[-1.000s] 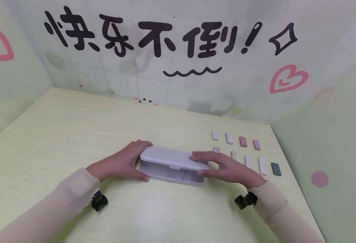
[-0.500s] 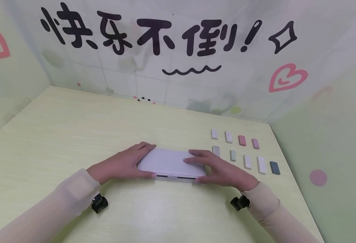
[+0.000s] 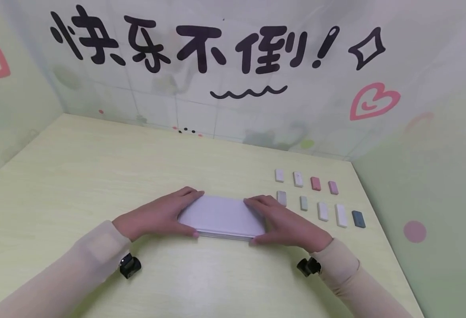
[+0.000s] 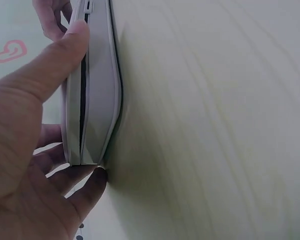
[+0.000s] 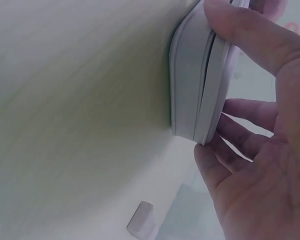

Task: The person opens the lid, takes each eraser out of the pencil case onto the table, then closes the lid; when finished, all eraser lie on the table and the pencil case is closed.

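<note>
A pale lavender-white pencil case (image 3: 222, 216) lies on the table in the head view, its lid down over the base. My left hand (image 3: 159, 216) grips its left end, thumb along the front edge and fingers round the back. At the opposite end my right hand (image 3: 286, 223) holds it the same way. In the left wrist view a thin dark gap runs between lid and base of the pencil case (image 4: 101, 75), with a small clasp near the top. The right wrist view has a narrow seam on the pencil case (image 5: 187, 85) beneath the thumb. Its inside is hidden.
Right of the case stand two rows of small eraser-like blocks, among them a red block (image 3: 315, 183), a purple block (image 3: 333, 187), a dark blue block (image 3: 358, 219) and several whitish ones. Printed walls (image 3: 225, 115) border the pale wooden table (image 3: 201, 282) behind and at both sides.
The pencil case's lid, raised at the front a second ago, has come down onto the base. My right hand has shifted slightly left, its fingers moving from the lid's top to the back edge.
</note>
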### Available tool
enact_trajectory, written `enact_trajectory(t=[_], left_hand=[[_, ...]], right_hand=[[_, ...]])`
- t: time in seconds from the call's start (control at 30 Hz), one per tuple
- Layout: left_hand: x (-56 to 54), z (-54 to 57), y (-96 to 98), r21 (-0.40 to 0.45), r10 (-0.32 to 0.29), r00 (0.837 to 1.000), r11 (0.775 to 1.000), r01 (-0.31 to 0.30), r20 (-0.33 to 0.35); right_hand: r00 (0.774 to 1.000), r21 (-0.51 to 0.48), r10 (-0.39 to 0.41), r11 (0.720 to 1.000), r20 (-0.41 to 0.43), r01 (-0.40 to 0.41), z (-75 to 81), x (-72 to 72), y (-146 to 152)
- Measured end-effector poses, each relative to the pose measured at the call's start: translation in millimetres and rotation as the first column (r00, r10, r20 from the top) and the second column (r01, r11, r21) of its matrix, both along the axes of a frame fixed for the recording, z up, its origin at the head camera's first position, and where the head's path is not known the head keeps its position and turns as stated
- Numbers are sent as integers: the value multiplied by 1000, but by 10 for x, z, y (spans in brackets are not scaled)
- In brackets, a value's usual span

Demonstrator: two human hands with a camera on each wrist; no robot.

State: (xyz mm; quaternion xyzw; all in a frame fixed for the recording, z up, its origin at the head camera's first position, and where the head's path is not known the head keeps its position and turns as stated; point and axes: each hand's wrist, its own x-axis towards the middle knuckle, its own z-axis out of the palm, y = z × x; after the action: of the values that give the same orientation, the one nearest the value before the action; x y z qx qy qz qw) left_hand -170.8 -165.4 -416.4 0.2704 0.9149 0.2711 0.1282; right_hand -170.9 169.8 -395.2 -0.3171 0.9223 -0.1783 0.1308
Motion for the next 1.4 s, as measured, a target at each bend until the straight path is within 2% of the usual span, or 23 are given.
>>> enact_trajectory(t=[0.2, 0.33, 0.67, 0.8, 1.1, 1.4], left_hand=[[0, -26, 3, 10, -2, 1000, 1000, 2, -21], [11, -36, 0, 9, 2, 999, 1000, -1, -34], [-9, -9, -2, 3, -4, 1000, 1000, 4, -8], [-70, -6, -18, 5, 0, 1000, 1000, 0, 10], [-290, -55, -82, 17, 15, 998, 1000, -16, 53], [-379, -74, -119, 26, 13, 998, 1000, -14, 65]], right_hand=[[999, -4, 29, 1000, -45, -29, -7, 12, 1], [999, -12, 29, 999, -38, -30, -19, 13, -3], [999, -10, 20, 1000, -29, -20, -30, -11, -4], [1000, -20, 12, 1000, -8, -13, -50, -84, -15], [1000, -42, 2, 999, 22, -1, -86, -257, -51], [999, -74, -3, 997, 51, 7, -75, -329, -66]])
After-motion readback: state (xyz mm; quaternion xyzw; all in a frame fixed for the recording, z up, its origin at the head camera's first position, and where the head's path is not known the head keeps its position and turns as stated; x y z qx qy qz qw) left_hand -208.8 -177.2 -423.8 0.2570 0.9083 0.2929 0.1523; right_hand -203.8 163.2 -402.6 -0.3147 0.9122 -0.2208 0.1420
